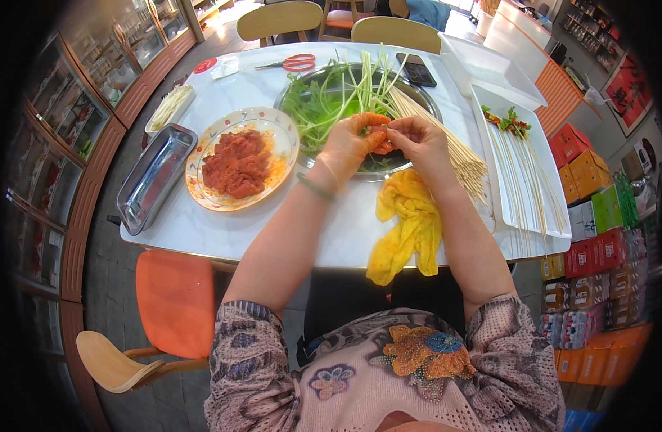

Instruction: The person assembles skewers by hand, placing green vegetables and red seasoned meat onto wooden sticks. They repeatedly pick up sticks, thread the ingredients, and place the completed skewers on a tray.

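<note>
My left hand (352, 143), in a thin clear glove stained orange, holds a piece of red marinated meat (384, 147). My right hand (420, 141), its fingertips pinched together, meets the left at the meat; whether a skewer is between them cannot be told. Both are above the near side of a round steel basin (363, 175) holding leafy green stems (314, 105). A bundle of bamboo skewers (449, 137) lies across the basin's right rim. A patterned plate (285, 129) of sliced red meat (236, 164) is to the left. Loaded skewers (511, 127) lie on a white tray (487, 113) at right.
A yellow cloth (409, 227) hangs over the table's near edge. An empty steel tray (155, 175) and a white dish of pale strips (169, 110) are at left. Red-handled scissors (298, 62), a phone (416, 70) and a white plastic bin (490, 67) lie beyond. An orange chair (174, 302) stands near left.
</note>
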